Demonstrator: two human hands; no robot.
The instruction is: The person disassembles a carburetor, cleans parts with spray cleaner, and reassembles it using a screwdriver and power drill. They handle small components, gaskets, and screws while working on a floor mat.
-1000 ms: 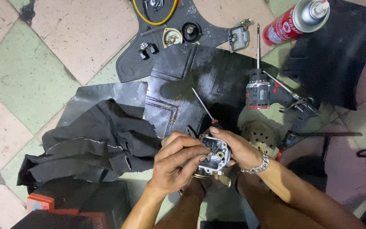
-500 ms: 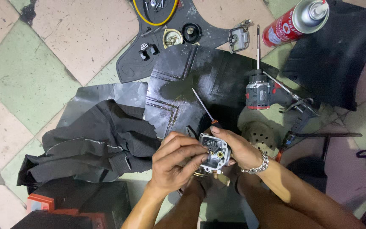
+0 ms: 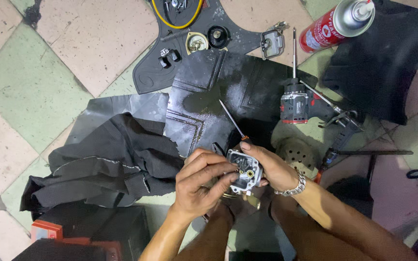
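A small grey metal carburetor body (image 3: 244, 172) with brass fittings sits between both hands, low in the middle of the head view. My right hand (image 3: 269, 164), with a metal bracelet on the wrist, grips it from the right. My left hand (image 3: 200, 181) pinches at its left face with thumb and fingertips; what the fingertips hold is too small to tell. A thin screwdriver (image 3: 232, 121) lies on the black mat just above the hands.
A black rubber mat (image 3: 209, 92) and a crumpled black cloth (image 3: 107, 159) cover the tiled floor. A cordless drill (image 3: 294, 92), a red spray can (image 3: 332, 24), pliers (image 3: 339, 118), small parts (image 3: 197, 42) and a red-and-black box (image 3: 73, 232) lie around.
The hands have turned the carburetor body slightly; my left fingers have shifted onto its left face. Everything on the floor stays put.
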